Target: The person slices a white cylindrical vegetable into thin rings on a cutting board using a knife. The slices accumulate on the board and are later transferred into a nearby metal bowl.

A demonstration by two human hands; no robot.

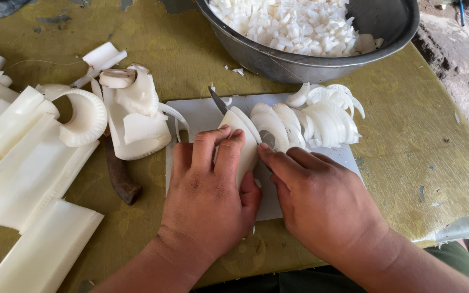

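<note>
The left hand (204, 203) is pressing down on a white stalk piece (238, 142) near the middle of the white cutting board (194, 116), fingers curled tight over its top, fingertips sitting just behind the cut face. The right hand (321, 203) is gripping a knife (219, 102), fingers wrapped shut round the handle w/ the index finger laid along the top; the handle itself is hidden under the hand. The blade is running diagonally toward the board's far left corner, edge touching the stalk piece right beside the left fingertips.

Cut slices (313, 116) are fanning out toward the board's far right corner, some hanging over the edge. A metal bowl (294, 62) full of small white chopped bits is sitting just beyond the board's far edge. Long pale strips and curled peelings (33, 163) are piling up along the table's left side; a dark, curved tool (119, 173) is lying between them and the board.

Risk, as I judge it: the blade is working v. close to the left fingertips, so a slip on the smooth, curved stalk could nick them. The slices crowding the far right corner could also slide off onto the green table (408, 135).
</note>
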